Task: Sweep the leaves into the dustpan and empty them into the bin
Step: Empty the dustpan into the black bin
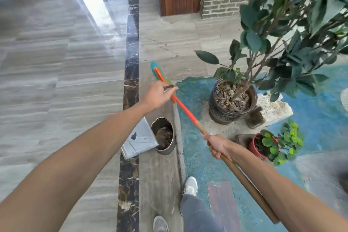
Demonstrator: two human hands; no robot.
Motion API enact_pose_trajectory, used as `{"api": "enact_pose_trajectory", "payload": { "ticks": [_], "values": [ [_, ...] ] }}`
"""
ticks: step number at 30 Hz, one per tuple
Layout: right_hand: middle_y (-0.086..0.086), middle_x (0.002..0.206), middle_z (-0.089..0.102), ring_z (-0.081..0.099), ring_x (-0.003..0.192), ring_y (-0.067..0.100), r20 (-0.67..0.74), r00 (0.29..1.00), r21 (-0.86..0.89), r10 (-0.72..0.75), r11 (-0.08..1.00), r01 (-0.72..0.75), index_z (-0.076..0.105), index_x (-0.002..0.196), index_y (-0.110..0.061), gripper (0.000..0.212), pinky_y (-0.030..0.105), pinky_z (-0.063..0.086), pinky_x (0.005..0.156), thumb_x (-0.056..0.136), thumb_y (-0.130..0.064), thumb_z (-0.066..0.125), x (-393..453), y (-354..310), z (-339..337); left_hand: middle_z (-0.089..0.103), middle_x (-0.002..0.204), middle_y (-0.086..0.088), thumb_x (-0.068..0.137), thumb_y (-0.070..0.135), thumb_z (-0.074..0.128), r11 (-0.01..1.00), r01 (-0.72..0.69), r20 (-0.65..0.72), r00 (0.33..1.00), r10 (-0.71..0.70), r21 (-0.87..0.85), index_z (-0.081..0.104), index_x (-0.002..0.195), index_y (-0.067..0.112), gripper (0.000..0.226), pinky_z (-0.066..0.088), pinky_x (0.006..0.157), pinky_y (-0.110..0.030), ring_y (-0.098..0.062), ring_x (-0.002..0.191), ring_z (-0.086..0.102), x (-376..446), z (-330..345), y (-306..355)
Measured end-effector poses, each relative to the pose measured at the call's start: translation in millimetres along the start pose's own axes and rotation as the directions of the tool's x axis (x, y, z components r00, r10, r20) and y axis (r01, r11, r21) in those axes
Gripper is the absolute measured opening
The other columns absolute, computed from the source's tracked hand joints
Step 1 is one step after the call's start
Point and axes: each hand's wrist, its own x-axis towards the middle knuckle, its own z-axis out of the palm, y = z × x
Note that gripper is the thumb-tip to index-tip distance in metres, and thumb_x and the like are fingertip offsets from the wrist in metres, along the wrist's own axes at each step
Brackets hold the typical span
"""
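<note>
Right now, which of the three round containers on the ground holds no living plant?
The metal bin beside the tilted dustpan. It holds only brown leaves, while the dark pot and red pot carry green plants.

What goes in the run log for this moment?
left hand: grips dustpan handle | right hand: grips broom | dustpan: tipped at bin | bin: debris inside

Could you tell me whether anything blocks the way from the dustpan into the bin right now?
Nothing visible does. The dustpan, held by the left hand, is tipped against the rim of the open bin, and leaves already lie inside. The right hand holds the broom clear above.
</note>
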Motion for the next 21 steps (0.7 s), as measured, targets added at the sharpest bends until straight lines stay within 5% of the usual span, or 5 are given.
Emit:
{"api": "enact_pose_trajectory", "payload": {
  "ticks": [2, 7, 14, 21],
  "values": [
    [0.0, 0.043, 0.034, 0.026, 0.035, 0.011, -0.013, 1.0, -0.023, -0.021, 1.0, 0.02, 0.039, 0.068, -0.014, 0.037, 0.014, 0.019, 0.034, 0.096, -0.037, 0.048, 6, -1, -13, 0.076, 0.081, -0.01, 0.084, 0.059, 0.048, 0.996, -0.034, 0.073, 0.997, 0.029, 0.078, 0.077, 0.085, 0.009, 0.058, 0.054, 0.072, -0.037, -0.024, 0.078, 0.071, 12, 20, 6],
    [0.007, 0.048, 0.046, 0.04, 0.035, 0.018, -0.022, 0.998, -0.245, -0.062, 0.968, 0.054, 0.049, 0.071, -0.009, 0.029, 0.02, 0.033, 0.041, 0.087, -0.03, 0.06, 14, -1, -40, 0.077, 0.089, -0.009, 0.076, 0.074, 0.038, 0.987, -0.057, 0.203, 0.979, 0.025, 0.151, 0.076, 0.091, 0.012, 0.074, 0.057, 0.075, -0.043, -0.025, 0.082, 0.072, 37, 47, 16],
    [0.005, 0.044, 0.044, 0.038, 0.03, 0.015, 0.017, 0.999, -0.189, -0.032, 0.981, 0.034, 0.048, 0.07, -0.007, 0.021, 0.018, 0.032, 0.041, 0.084, -0.018, 0.06, 19, 12, -40, 0.076, 0.1, -0.011, 0.079, 0.066, 0.051, 0.995, -0.031, 0.281, 0.96, 0.004, 0.094, 0.075, 0.101, 0.009, 0.065, 0.055, 0.088, -0.044, -0.026, 0.094, 0.071, 74, 50, 27],
    [0.006, 0.051, 0.045, 0.039, 0.036, 0.016, 0.02, 1.0, -0.091, -0.018, 0.996, 0.02, 0.049, 0.075, -0.007, 0.016, 0.02, 0.032, 0.041, 0.084, -0.016, 0.059, 26, 21, -38, 0.073, 0.084, -0.016, 0.085, 0.056, 0.059, 0.996, -0.013, 0.31, 0.951, -0.015, 0.087, 0.074, 0.092, 0.005, 0.053, 0.054, 0.075, -0.044, -0.026, 0.074, 0.067, 88, 62, 38]
  ]
}}
